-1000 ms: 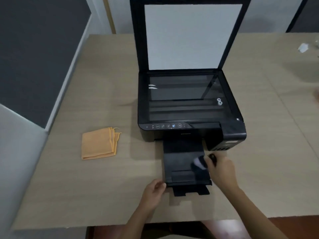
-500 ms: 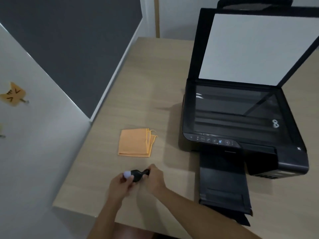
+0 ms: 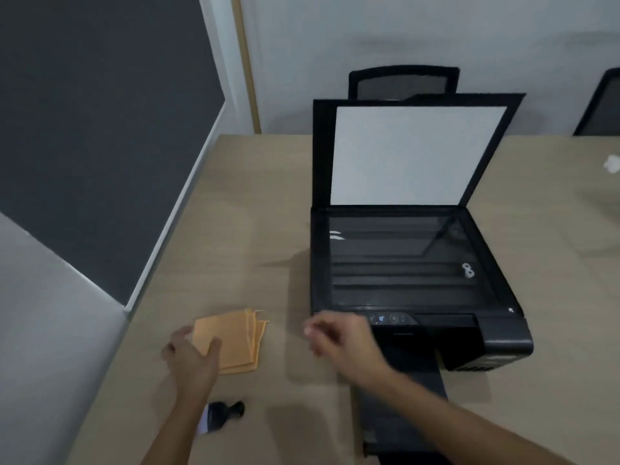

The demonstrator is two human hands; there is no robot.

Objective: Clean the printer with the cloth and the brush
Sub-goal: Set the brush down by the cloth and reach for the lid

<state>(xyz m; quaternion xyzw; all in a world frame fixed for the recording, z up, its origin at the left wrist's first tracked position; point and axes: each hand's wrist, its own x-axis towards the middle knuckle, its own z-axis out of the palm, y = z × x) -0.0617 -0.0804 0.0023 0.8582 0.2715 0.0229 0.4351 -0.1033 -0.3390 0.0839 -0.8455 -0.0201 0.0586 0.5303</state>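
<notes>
A black printer (image 3: 412, 283) stands on the table with its scanner lid raised, glass exposed and front paper tray (image 3: 399, 417) pulled out. A folded orange cloth (image 3: 236, 337) lies left of it. My left hand (image 3: 193, 355) rests on the cloth's left edge, thumb on top and fingers curled around the edge. A small black brush (image 3: 219, 416) with pale bristles lies on the table near my left forearm, touched by neither hand. My right hand (image 3: 339, 337) hovers blurred between the cloth and the printer's front corner, fingers loosely apart, holding nothing.
The wooden table (image 3: 235, 229) ends at a grey partition (image 3: 84, 146) on the left. A black chair back (image 3: 404, 82) rises behind the printer, with another chair at the far right. A small white scrap (image 3: 612, 162) lies at the right edge.
The brush, held in both hands half a second ago, now lies on the table. My left hand has moved up onto the cloth and my right hand has drifted toward the printer.
</notes>
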